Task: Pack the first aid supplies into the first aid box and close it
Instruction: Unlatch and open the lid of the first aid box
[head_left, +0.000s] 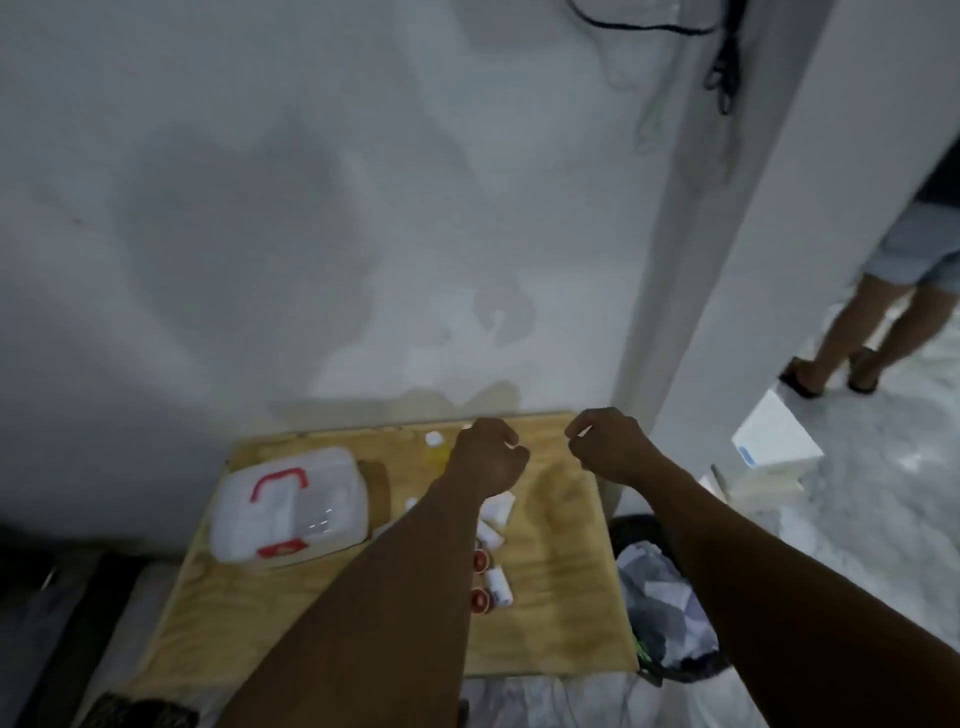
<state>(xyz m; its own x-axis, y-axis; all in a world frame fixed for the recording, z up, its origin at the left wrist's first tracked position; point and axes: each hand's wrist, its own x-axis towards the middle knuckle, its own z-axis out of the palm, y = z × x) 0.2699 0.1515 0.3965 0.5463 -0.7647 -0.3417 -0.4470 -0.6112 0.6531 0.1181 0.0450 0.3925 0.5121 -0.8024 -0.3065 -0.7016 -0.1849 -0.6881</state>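
A plywood board (561, 597) sits against a white wall (311, 208), with a lined bin (665, 597) at its right edge and a bystander's legs (857, 332) beyond the pillar. My left forearm crosses over the rolls (496, 540) and red-capped items (480, 600), hiding part of them. My left hand (491, 457) and right hand (610, 447) hang curled shut above the far edge, holding nothing I can make out. The box (291, 506) lies closed, well left of both

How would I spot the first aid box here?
Look at the wooden board lying below the white wall. The first aid box sits on its left side, apart from the small bandage rolls. It is the big white case with a red handle.
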